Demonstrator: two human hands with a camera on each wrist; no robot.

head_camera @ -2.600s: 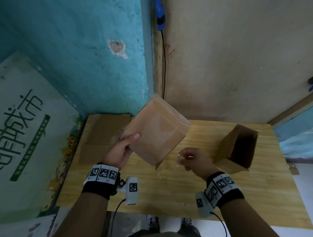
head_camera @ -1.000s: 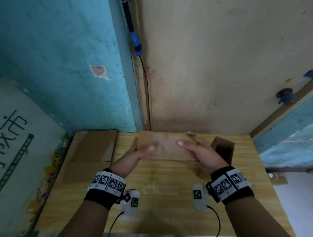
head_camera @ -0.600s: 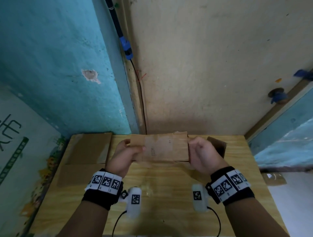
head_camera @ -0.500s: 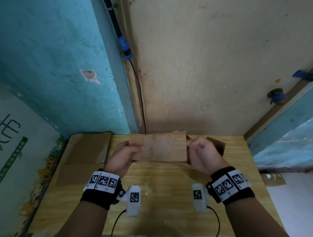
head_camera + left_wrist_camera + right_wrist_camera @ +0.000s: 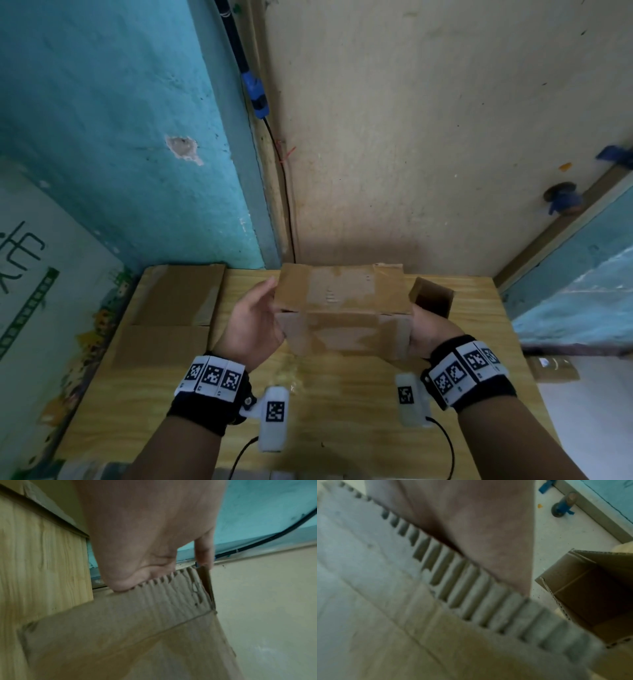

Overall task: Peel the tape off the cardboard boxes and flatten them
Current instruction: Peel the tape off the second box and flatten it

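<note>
Taped box [image 5: 342, 308]: gripped at its ends by left hand [image 5: 255, 320] and right hand [image 5: 430, 330], tape unpeeled. Flattened cardboard [image 5: 171, 315] stacked left. Open box [image 5: 433, 299] awaits flattening.

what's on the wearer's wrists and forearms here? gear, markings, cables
Forearms are bare, no sleeves. Each wrist has a black band: left wristband, right wristband, both ringed with white square tiles printed with black fiducial codes. A white camera pod hangs inside each wrist, left pod, right pod, tagged likewise, trailing thin black cables.

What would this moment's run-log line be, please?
left hand: holds cardboard box | right hand: holds it | open box: behind
</note>
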